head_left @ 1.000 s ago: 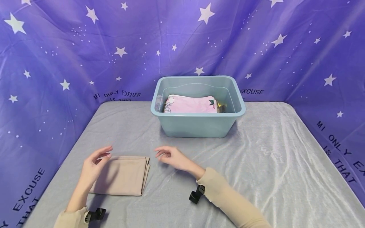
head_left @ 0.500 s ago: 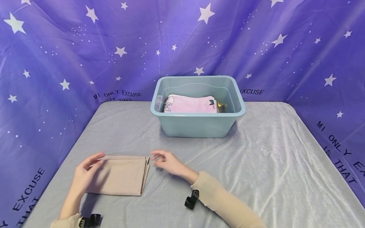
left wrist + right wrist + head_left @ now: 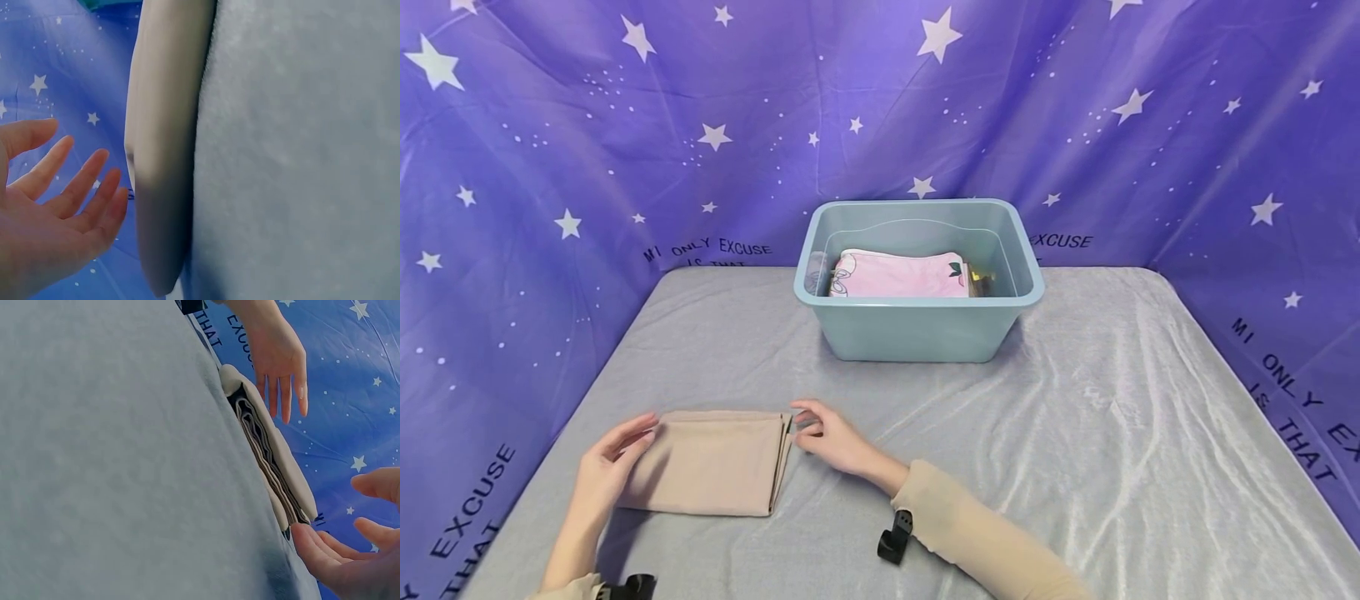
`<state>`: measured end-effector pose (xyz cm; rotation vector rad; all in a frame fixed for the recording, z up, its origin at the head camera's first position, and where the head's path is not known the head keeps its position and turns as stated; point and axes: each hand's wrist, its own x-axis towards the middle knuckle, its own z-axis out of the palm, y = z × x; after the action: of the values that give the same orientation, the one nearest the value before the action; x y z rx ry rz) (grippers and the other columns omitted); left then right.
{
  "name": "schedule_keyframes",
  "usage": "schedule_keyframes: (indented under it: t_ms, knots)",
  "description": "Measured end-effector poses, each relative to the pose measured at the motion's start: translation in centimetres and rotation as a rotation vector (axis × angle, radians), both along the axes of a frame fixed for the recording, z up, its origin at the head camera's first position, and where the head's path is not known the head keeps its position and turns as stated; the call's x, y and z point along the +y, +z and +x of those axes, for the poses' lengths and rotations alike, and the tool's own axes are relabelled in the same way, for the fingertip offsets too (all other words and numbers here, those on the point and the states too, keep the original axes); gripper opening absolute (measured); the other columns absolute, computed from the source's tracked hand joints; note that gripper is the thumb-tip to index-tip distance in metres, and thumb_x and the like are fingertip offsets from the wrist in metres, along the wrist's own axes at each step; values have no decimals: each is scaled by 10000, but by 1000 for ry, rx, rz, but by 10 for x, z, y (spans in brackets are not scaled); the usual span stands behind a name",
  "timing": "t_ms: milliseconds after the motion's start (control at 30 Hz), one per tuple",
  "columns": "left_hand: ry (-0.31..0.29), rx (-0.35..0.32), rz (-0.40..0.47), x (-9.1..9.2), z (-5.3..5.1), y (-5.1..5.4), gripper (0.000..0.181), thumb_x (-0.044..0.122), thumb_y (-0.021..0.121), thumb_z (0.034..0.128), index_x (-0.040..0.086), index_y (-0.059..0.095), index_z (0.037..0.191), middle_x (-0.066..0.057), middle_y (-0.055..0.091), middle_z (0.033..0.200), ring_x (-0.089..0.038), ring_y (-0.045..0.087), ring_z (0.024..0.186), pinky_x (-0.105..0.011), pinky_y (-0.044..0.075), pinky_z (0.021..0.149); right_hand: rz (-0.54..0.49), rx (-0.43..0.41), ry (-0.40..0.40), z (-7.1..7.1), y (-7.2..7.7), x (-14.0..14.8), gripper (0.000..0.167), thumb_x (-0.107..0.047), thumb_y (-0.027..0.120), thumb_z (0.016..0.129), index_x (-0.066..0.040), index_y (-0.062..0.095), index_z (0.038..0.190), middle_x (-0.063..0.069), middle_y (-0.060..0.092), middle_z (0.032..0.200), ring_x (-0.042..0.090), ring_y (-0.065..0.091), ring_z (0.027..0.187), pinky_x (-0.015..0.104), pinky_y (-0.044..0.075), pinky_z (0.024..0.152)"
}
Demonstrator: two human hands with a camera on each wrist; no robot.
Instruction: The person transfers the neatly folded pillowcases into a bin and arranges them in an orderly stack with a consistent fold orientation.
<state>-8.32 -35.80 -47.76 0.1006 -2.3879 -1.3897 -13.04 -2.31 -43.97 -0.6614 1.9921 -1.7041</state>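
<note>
A folded beige cloth [image 3: 715, 467] lies flat at the left front of the table, its layered edge facing right. In the right wrist view that edge of the cloth [image 3: 275, 456] shows dark inner layers. My left hand [image 3: 608, 467] is over the cloth's left end, fingers loosely bent, holding nothing. The left wrist view shows the same hand [image 3: 69, 219] with spread fingers apart from the cloth. Beside the cloth's far right corner is my right hand [image 3: 835, 437], fingers relaxed and holding nothing; whether a fingertip touches the edge I cannot tell.
A blue-grey plastic bin [image 3: 917, 333] stands at the back middle of the table. Inside it lie a folded pink cloth [image 3: 902, 275] and, at its right, something yellow [image 3: 979, 282]. A grey velvety cover [image 3: 1075, 450] spreads over the table. Purple star-printed curtains [image 3: 880, 100] surround it.
My left hand has moved left and toward me, to the cloth's left end. My right hand has come down and left to the cloth's right edge. The cloth and bin stay put.
</note>
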Motion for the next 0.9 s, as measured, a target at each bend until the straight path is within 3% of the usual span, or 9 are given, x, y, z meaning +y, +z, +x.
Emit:
schedule_keyframes:
  t_ms: [300,367,500,600,800,900]
  knots:
    - [33,-117,43,11,13,26,349,167,575,859,69,555,1193,255,554,1044,120,475,960,-45,349,751,-9,11,-31,6,-3,-5,503,-19,527,841,-9,349,1311,229,440,1215,320,538,1024,238,457,787]
    - [47,-141,31,11,13,25,358,192,578,858,84,553,1198,273,531,1046,134,460,959,-39,345,750,-7,7,-33,8,-3,-6,508,-13,531,838,-6,346,1312,232,435,1222,321,540,1023,232,454,786]
    - [49,-171,-10,3,10,15,391,237,578,858,94,535,1220,309,486,1038,162,442,943,-29,333,742,-8,-14,-39,10,-4,-8,516,-14,537,839,-15,342,1317,235,424,1234,326,534,1030,237,454,791]
    - [39,-191,3,1,9,12,405,234,583,856,97,524,1233,311,478,1044,166,447,928,-24,334,747,-13,-30,-47,12,-4,-10,519,-15,542,835,-24,344,1315,236,417,1237,335,530,1035,266,464,798]
    - [44,-291,-18,15,14,34,449,282,557,870,77,488,1263,314,450,1075,178,399,904,-12,298,739,9,-71,-68,13,-4,-11,512,-52,545,835,-54,361,1312,215,418,1225,316,517,1058,291,457,819]
    - [53,-336,1,21,17,40,466,298,551,871,84,473,1278,293,446,1103,183,358,919,-70,298,832,15,-97,-80,14,-4,-11,514,-62,550,825,-61,371,1307,207,427,1211,314,519,1050,304,460,811]
